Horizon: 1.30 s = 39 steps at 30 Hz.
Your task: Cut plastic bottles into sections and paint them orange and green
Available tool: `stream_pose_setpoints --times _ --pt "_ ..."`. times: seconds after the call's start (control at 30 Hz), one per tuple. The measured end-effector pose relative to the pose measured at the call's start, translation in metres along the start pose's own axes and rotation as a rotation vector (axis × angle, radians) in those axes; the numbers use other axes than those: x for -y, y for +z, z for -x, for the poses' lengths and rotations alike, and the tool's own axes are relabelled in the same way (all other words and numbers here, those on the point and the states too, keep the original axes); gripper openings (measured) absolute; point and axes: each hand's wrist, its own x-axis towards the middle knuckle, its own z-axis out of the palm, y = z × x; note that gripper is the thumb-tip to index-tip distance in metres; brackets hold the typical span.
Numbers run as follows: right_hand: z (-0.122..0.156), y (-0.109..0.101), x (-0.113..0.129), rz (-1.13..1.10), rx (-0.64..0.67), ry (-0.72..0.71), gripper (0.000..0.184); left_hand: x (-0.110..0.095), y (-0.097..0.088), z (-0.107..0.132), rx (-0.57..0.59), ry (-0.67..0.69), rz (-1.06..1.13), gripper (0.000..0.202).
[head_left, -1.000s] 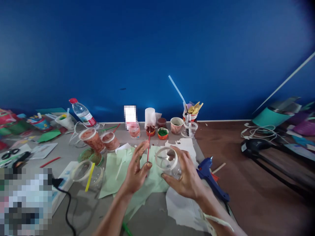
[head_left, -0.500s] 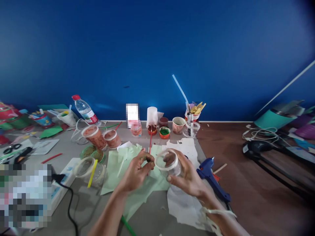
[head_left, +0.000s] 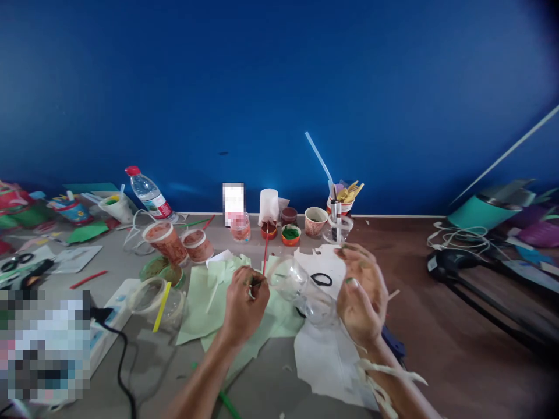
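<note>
One clear plastic cont. (head_left: 306, 294) btwn L hand (head_left: 246, 298) & R hand (head_left: 362, 294) (thumb apart)

Plastic container (head_left: 317, 307) between hands (head_left: 247, 299) (head_left: 362, 291), paper (head_left: 321, 361) beneath, bottle (head_left: 149, 195) behind cups (head_left: 168, 247) at left

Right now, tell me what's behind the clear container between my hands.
Through the clear container, green paper shows at left, white paper at right. The left hand hides some of the green paper; anything under it cannot be seen.
</note>
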Motion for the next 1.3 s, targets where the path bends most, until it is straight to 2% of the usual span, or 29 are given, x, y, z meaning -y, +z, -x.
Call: stream_pose_setpoints --times 0.1,0.17,0.2,0.27,0.33,0.4,0.47,0.57,0.6,0.8,1.0,1.07,1.17,1.3 --pt "-0.005 -0.003 0.012 -0.043 -0.062 -0.097 0.026 0.004 -0.004 -0.001 -0.159 0.035 -0.017 0.013" --pt "-0.003 -0.003 0.019 0.026 0.015 -0.093 0.025 0.005 -0.004 0.0 -0.243 0.086 -0.024 0.012" --pt "0.0 -0.002 0.022 0.086 0.09 -0.106 0.026 0.004 -0.004 0.001 -0.25 0.133 -0.036 0.011" --pt "0.006 0.003 0.026 0.218 0.316 -0.189 0.032 -0.002 -0.002 0.003 -0.19 0.248 -0.048 0.012" --pt "0.012 0.011 0.028 0.385 0.544 -0.332 0.04 -0.009 0.0 0.006 -0.101 0.348 -0.026 0.015" --pt "0.015 0.019 0.028 0.516 0.645 -0.419 0.04 -0.015 0.0 0.007 -0.036 0.404 0.011 0.017" --pt "0.014 0.023 0.027 0.57 0.639 -0.425 0.031 -0.018 -0.002 0.007 0.016 0.439 0.041 0.016" --pt "0.011 0.023 0.029 0.541 0.587 -0.355 0.01 -0.017 -0.006 0.006 0.114 0.45 0.117 0.014" --pt "0.009 0.021 0.031 0.516 0.579 -0.319 0.009 -0.016 -0.007 0.006 0.153 0.426 0.161 0.013" --pt "0.001 0.013 0.043 0.313 0.644 -0.031 0.013 -0.015 -0.009 0.013 0.41 0.116 0.542 0.018" --pt "-0.001 0.008 0.044 0.15 0.684 0.201 0.019 -0.011 -0.007 0.017 0.529 -0.096 0.767 0.024" --pt "-0.001 0.002 0.042 0.072 0.659 0.32 0.021 -0.01 -0.007 0.016 0.543 -0.129 0.862 0.024" --pt "-0.003 -0.009 0.038 -0.081 0.519 0.482 0.028 -0.012 -0.008 0.014 0.49 -0.197 1.069 0.023" --pt "-0.007 -0.013 0.03 -0.24 0.387 0.582 0.035 -0.018 -0.007 0.01 0.416 -0.319 1.226 0.024"
